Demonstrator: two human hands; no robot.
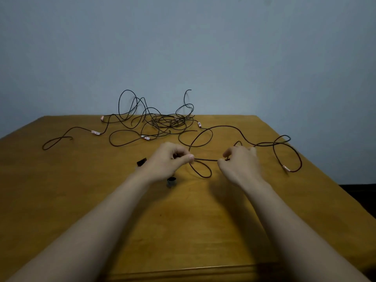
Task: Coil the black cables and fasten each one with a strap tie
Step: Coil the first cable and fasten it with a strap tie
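Observation:
A thin black cable (206,159) runs taut between my two hands above the wooden table (81,200). My left hand (171,157) pinches it between thumb and fingers, with a small loop (202,169) hanging just right of the thumb. My right hand (239,161) pinches the same cable about a hand's width away; from there it trails right in big loops to a pale connector (286,168). Two black strap ties lie near my left wrist, one (141,161) to its left and one (171,181) just below it.
A tangled heap of more black cables (164,121) with pale connectors lies at the table's far edge against the blue-grey wall. One strand (59,140) snakes out to the far left. The table's right edge (325,174) drops off into a dark area.

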